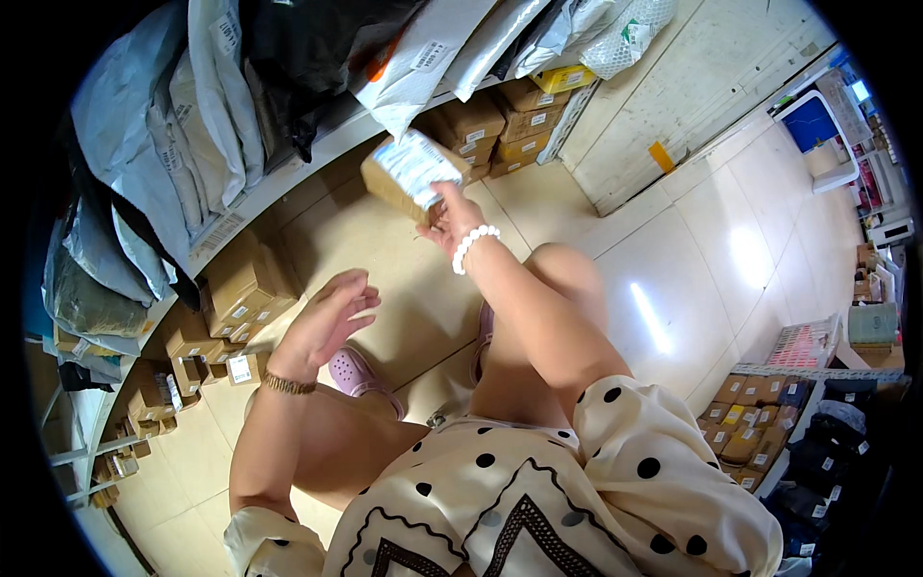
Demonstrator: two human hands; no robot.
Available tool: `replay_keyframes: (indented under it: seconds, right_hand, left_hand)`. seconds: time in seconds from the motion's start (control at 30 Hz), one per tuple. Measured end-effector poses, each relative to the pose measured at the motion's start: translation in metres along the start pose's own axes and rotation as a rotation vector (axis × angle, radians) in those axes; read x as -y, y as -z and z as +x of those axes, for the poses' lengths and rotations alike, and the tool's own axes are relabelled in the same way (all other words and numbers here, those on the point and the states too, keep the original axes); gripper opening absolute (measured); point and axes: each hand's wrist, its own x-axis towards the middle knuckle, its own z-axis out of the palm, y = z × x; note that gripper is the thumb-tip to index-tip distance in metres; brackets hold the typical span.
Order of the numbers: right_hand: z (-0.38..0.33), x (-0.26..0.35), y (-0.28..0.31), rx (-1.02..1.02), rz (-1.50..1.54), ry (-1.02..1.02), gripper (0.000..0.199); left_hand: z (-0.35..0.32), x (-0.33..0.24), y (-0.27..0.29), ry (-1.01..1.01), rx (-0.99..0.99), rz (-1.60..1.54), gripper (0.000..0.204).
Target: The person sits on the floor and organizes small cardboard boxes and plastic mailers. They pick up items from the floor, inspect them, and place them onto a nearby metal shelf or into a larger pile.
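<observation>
A small brown cardboard box [392,188] with a white label on its upper face is gripped at its near right corner by my right hand [450,219]. It is tilted and slightly blurred, held above the floor just in front of the shelf edge. My left hand [330,320] hangs free to the left, its fingers loosely curved and apart, holding nothing. Nearest to that hand are the brown boxes [242,281] stacked under the shelf. A white bead bracelet [475,247] circles my right wrist and a brown band [289,385] my left.
A curved-looking white shelf edge [279,173] runs across the upper left, loaded with white mailing bags [226,87] and a black bag [312,58]. More boxes [524,123] stand beneath it. A white panel [663,106] rises at the back. At right, a rack [817,385] holds dark packages and boxes.
</observation>
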Motion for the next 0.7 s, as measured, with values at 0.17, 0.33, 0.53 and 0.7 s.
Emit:
replay_keyframes:
  seconds: [0.17, 0.33, 0.53, 0.7]
  right_hand:
    - [0.049, 0.044, -0.001, -0.05, 0.123, 0.103, 0.068]
    - [0.076, 0.084, -0.011, -0.042, 0.211, 0.166, 0.09]
    - [0.125, 0.133, 0.003, -0.174, -0.04, 0.184, 0.082]
    - [0.142, 0.139, 0.017, -0.293, -0.091, 0.17, 0.081]
  left_hand:
    - [-0.004, 0.004, 0.009, 0.055, -0.027, 0.022, 0.042]
    - [0.005, 0.011, 0.017, 0.065, -0.093, 0.43, 0.042]
    - [0.019, 0.011, 0.022, 0.056, -0.085, 0.618, 0.045]
    - [0.016, 0.005, 0.008, 0.028, -0.083, 0.872, 0.047]
